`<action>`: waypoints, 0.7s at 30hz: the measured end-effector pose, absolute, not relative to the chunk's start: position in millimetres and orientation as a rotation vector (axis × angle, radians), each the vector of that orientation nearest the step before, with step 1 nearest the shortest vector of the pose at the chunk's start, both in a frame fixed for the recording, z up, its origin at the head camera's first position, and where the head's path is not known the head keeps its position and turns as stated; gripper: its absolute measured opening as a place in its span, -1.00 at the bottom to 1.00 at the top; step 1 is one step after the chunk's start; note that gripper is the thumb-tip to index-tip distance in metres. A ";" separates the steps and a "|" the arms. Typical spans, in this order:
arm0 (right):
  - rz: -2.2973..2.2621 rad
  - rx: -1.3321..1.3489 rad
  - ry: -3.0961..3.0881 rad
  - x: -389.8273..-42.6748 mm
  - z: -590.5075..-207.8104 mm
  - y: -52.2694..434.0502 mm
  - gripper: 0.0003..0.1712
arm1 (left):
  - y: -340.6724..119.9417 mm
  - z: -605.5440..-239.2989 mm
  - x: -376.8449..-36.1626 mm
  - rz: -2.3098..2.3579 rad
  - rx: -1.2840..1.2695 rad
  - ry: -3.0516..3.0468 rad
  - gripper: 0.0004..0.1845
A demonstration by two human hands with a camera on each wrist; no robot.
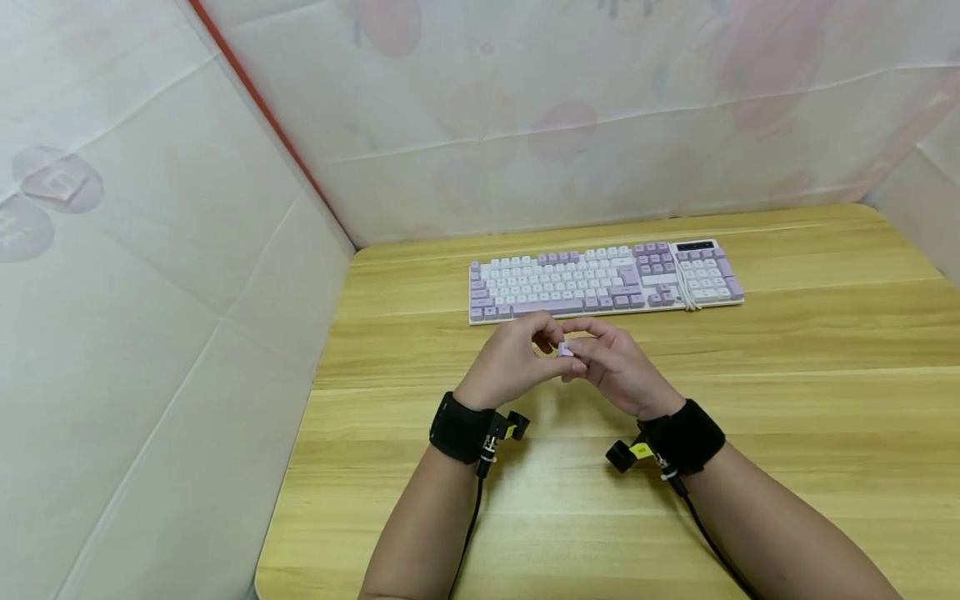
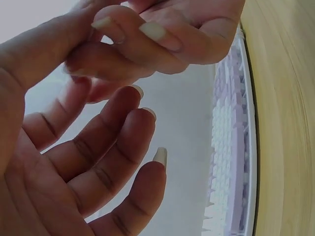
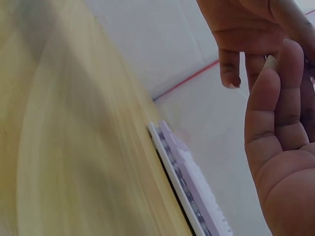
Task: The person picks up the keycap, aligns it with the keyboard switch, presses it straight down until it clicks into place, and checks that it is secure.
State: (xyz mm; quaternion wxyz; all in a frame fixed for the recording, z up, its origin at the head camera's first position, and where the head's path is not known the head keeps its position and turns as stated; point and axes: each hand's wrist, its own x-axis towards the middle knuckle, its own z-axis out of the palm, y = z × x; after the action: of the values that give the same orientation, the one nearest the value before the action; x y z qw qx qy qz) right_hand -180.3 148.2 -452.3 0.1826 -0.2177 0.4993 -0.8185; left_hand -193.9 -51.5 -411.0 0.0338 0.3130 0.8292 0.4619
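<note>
In the head view a small pale lilac keycap point(image 1: 566, 350) is held in front of the keyboard, where the fingertips of both hands meet. My left hand point(image 1: 512, 354) pinches it from the left, thumb on the near side. From the right, my right hand point(image 1: 618, 367) grips it with thumb and index finger. The left hand point(image 2: 98, 147) fills much of the left wrist view, its other fingers loosely curved. Fingers hide the keycap in both wrist views; the right hand point(image 3: 285, 162) shows its palm side in its own.
Behind the hands lies a white and purple keyboard point(image 1: 555, 287), its bundled white cable point(image 1: 684, 287) across the right part. It rests on a wooden table point(image 1: 825, 400). Pale patterned sheets point(image 1: 465, 125) hang behind and at the left. Black wrist straps point(image 1: 459, 427) carry small cameras with cables.
</note>
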 end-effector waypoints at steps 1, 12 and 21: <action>-2.319 -0.613 1.408 -180.8 -452.5 149.2 -0.71 | -51.2 -410.7 -194.2 1.419 0.968 2.551 -0.73; -2.267 -0.591 1.748 -180.2 -451.5 157.9 -0.78 | -48.5 -408.9 -194.8 1.415 0.987 2.541 -0.89; -1.437 -1.361 3.010 -177.1 -447.9 157.2 -0.67 | -54.0 -411.0 -195.0 1.434 0.886 2.559 -0.87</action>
State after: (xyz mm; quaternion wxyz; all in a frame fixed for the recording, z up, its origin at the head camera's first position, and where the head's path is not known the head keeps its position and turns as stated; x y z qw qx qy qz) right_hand -177.1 157.2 -447.9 -0.2284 -0.3677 0.8135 -0.3884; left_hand -195.0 -54.0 -411.0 0.0388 0.2888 0.8345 0.4677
